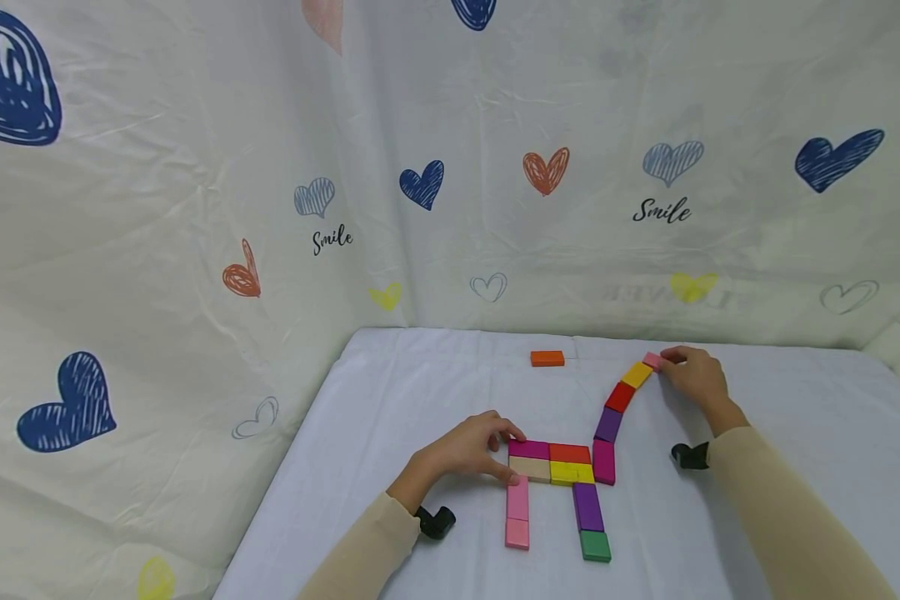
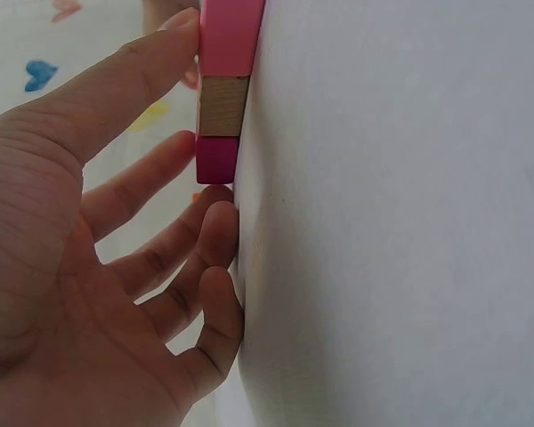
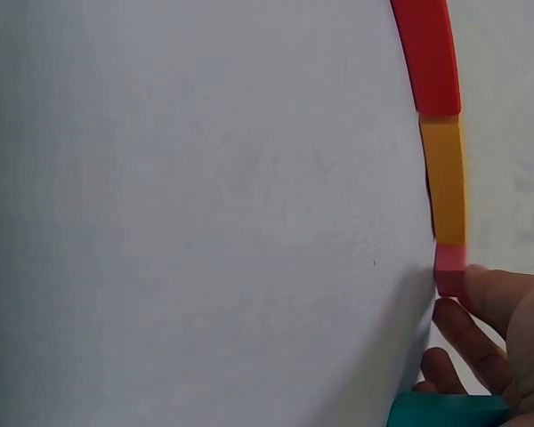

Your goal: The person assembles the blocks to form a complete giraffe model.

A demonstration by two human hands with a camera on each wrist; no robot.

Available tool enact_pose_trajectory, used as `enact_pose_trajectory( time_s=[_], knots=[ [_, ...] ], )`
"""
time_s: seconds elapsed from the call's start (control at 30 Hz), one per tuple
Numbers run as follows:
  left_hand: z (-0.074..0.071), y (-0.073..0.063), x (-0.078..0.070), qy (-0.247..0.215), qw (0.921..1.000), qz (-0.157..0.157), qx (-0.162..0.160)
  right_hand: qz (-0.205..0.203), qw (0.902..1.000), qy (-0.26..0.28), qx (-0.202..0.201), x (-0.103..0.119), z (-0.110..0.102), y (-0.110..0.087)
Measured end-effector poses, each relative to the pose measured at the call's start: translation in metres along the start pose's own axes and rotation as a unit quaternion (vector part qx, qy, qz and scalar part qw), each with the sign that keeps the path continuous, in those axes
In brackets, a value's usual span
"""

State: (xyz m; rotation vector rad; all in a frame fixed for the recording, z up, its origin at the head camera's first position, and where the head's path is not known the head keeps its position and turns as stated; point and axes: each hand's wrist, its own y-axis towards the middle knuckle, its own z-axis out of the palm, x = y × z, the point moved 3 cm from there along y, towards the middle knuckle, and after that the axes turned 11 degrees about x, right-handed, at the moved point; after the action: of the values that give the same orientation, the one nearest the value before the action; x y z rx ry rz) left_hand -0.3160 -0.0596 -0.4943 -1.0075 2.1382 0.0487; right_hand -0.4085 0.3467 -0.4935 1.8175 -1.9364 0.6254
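Flat coloured blocks lie on the white cloth. A rectangle holds a magenta block (image 1: pixel 529 449), a tan block (image 1: pixel 530 470), a red block (image 1: pixel 569 453) and a yellow block (image 1: pixel 572 474). At its left end is my left hand (image 1: pixel 468 450), thumb by a pink block (image 1: pixel 518 497) and forefinger at the magenta one. A curved row rises rightward, ending in a small pink block (image 3: pixel 449 269) beside an orange-yellow block (image 1: pixel 637 375). My right hand (image 1: pixel 696 375) pinches that small pink block between thumb and forefinger. Below its fingers is a teal piece (image 3: pixel 447 410); I cannot tell whether it is held.
Apart from the rest, an orange block (image 1: pixel 547 358) lies near the back edge. Below the rectangle, a purple block (image 1: pixel 588 507) touches a green block (image 1: pixel 596 546). A white curtain (image 1: pixel 480 250) printed with hearts hangs behind the table.
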Motion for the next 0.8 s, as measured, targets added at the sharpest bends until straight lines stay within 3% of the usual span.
enact_pose_trajectory(
  time_s=[0.8],
  knots=[
    [0.0004, -0.0016, -0.0002, -0.002, 1.0, -0.001, -0.001, 0.032, 0.9988, 0.007, 0.035, 0.0034, -0.0004, -0.0014]
  ],
)
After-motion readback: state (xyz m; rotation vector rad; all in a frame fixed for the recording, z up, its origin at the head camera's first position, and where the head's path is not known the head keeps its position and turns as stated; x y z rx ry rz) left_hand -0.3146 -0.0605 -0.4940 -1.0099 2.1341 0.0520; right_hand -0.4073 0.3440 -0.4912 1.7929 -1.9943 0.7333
